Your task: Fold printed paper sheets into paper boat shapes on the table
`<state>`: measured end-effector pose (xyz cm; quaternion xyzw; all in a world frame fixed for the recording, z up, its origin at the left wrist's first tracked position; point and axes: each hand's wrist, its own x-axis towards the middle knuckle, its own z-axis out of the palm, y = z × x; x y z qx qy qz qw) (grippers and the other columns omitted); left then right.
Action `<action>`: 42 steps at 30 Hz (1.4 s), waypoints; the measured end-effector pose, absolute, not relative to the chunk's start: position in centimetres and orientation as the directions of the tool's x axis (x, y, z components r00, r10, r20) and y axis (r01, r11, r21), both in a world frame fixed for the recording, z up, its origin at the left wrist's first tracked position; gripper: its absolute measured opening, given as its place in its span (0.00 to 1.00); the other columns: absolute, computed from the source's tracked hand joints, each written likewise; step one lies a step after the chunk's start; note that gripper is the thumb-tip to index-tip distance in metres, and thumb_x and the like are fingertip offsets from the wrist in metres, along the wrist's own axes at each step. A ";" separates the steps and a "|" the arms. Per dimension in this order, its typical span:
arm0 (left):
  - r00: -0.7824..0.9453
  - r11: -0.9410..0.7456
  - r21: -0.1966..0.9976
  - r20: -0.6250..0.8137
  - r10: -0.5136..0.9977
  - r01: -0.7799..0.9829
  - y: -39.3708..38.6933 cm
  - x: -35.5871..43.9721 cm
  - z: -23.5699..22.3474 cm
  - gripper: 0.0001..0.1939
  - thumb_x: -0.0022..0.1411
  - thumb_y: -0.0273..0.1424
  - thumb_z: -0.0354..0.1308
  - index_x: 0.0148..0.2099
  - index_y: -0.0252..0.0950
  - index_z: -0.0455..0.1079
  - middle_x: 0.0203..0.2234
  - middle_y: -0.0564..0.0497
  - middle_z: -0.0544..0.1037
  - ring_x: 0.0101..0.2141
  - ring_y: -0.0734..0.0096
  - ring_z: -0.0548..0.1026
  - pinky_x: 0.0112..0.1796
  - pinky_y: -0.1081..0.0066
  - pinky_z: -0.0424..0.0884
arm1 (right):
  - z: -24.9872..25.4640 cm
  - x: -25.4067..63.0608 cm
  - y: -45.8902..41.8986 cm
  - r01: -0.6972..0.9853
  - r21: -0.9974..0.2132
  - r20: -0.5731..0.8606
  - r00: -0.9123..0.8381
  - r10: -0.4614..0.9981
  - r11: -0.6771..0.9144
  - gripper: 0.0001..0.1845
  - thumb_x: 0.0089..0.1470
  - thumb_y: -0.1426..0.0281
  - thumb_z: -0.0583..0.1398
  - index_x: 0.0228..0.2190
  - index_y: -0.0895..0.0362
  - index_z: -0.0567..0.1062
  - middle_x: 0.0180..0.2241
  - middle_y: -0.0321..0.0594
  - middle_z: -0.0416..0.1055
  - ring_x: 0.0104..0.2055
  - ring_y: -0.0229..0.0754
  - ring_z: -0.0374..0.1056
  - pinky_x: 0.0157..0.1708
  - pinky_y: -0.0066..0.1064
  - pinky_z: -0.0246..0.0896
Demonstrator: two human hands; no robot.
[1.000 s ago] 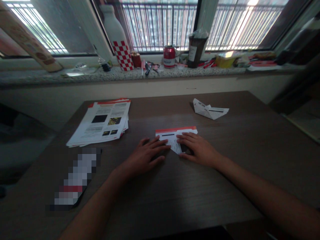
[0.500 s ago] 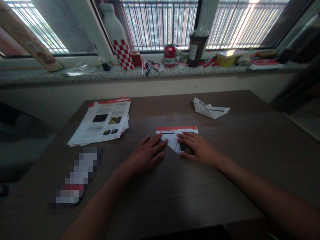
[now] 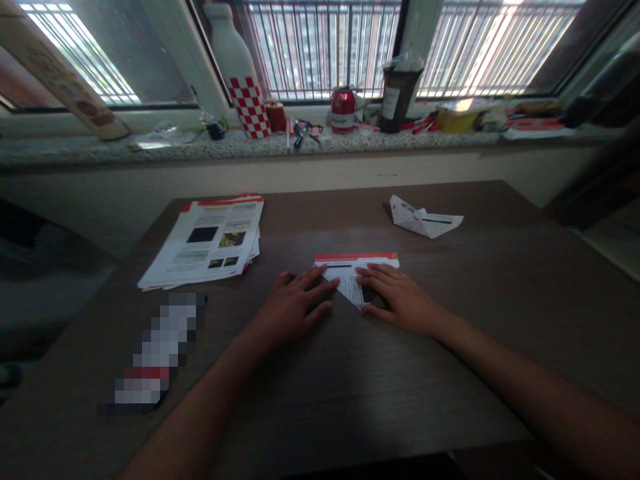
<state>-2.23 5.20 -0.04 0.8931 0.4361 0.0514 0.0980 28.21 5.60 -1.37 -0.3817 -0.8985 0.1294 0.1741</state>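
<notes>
A folded sheet of printed paper [image 3: 349, 283] lies flat on the table, its red-banded straight edge facing the window and its point towards me. My left hand [image 3: 299, 303] rests with fingers spread, the fingertips on the paper's left slanting side. On the right part of the paper lies my right hand [image 3: 397, 298], its fingers stretched out flat and covering that corner. A folded paper boat [image 3: 425, 220] sits farther back on the right, apart from both hands.
A stack of printed sheets [image 3: 205, 243] is at the back left of the table [image 3: 350, 380]. Nearer me on the left lies a pixelated oblong object [image 3: 160, 353]. The windowsill [image 3: 175, 152] carries a checkered bottle [image 3: 250, 107], a red can [image 3: 343, 110] and a dark cup [image 3: 395, 97].
The whole view has shifted slightly. My left fingers have bent a little on the far left side; both hands stay at the folded paper, which looks the same.
</notes>
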 end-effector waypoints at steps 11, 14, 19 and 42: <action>0.609 -0.596 0.190 -0.013 0.793 0.780 4.9 -1.8 0.0 0.26 0.79 0.45 0.46 0.74 0.51 0.58 0.75 0.45 0.55 0.71 0.49 0.57 0.66 0.38 0.51 | -1.5 28.1 5.4 0.654 -0.355 0.207 -0.642 0.738 0.668 0.31 0.66 0.53 0.62 0.65 0.49 0.67 0.70 0.43 0.62 0.73 0.55 0.54 0.71 0.59 0.52; 0.627 -0.615 0.204 0.005 0.779 0.762 4.9 -2.0 0.0 0.26 0.79 0.45 0.46 0.74 0.49 0.60 0.74 0.46 0.56 0.71 0.52 0.57 0.68 0.45 0.51 | -1.5 28.1 5.3 0.654 -0.351 0.210 -0.642 0.737 0.670 0.31 0.66 0.53 0.62 0.65 0.48 0.67 0.70 0.43 0.62 0.73 0.56 0.54 0.70 0.59 0.53; 0.631 -0.615 0.221 -0.001 0.776 0.757 4.8 -1.8 0.3 0.26 0.79 0.44 0.47 0.74 0.49 0.59 0.72 0.46 0.61 0.69 0.53 0.62 0.66 0.48 0.55 | -1.5 28.2 5.4 0.651 -0.358 0.213 -0.641 0.737 0.670 0.31 0.66 0.53 0.61 0.66 0.48 0.67 0.70 0.43 0.62 0.73 0.56 0.54 0.70 0.60 0.53; 0.607 -0.623 0.180 0.143 0.782 0.761 4.6 -0.9 -0.1 0.24 0.78 0.42 0.50 0.70 0.41 0.63 0.71 0.42 0.62 0.68 0.49 0.62 0.67 0.46 0.56 | -1.6 28.3 5.6 0.651 -0.356 0.212 -0.643 0.736 0.671 0.30 0.66 0.56 0.62 0.65 0.50 0.67 0.70 0.50 0.60 0.72 0.58 0.56 0.68 0.61 0.56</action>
